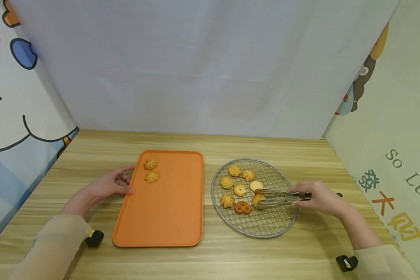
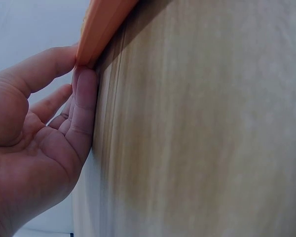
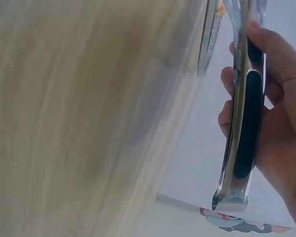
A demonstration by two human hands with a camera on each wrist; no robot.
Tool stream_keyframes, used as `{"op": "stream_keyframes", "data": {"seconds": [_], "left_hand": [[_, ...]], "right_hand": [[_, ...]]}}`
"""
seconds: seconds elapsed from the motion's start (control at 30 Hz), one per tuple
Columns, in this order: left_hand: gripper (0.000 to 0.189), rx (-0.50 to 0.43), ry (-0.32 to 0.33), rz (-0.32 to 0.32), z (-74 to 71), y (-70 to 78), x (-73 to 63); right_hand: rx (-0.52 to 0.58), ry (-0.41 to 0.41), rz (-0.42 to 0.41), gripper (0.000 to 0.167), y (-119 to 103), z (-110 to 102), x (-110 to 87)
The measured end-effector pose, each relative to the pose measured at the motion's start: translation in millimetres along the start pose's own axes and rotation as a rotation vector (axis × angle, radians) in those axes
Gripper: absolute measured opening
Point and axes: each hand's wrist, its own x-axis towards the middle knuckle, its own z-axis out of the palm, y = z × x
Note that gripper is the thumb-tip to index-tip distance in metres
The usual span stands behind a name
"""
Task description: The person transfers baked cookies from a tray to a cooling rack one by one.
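An orange tray (image 1: 168, 210) lies at the middle left with two ridged cookies (image 1: 152, 177) near its far left corner. My left hand (image 1: 108, 182) pinches the tray's left rim; the left wrist view shows thumb and fingertips at the tray edge (image 2: 106, 29). In my right hand (image 1: 316, 197) are metal tongs (image 1: 281, 199) with dark grip pads (image 3: 249, 123). Their tips reach over a round wire rack (image 1: 273, 225), where a golden round cookie (image 1: 258, 200) shows between the two arms. Right beside the upper tip is a pale round cookie (image 1: 256, 186).
Several more cookies sit on the rack's left half, among them a brown pretzel-shaped one (image 1: 242, 207) and a swirled one (image 1: 226, 182). Bare wooden tabletop (image 1: 210, 260) runs along the front. A pale cloth (image 1: 203, 77) hangs behind, and printed panels (image 1: 388, 167) flank both sides.
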Motion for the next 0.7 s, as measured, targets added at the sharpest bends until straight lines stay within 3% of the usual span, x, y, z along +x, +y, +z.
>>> {"op": "stream_keyframes", "data": {"seconds": [0.3, 0.7], "left_hand": [[0.09, 0.001, 0.003, 0.005, -0.8, 0.0, 0.9], [0.091, 0.0, 0.008, -0.003, 0.8, 1.3, -0.1]], "right_hand": [[-0.05, 0.026, -0.033, 0.036, 2.8, 2.0, 0.3], [-0.044, 0.046, -0.007, 0.042, 2.6, -0.9, -0.3]]}}
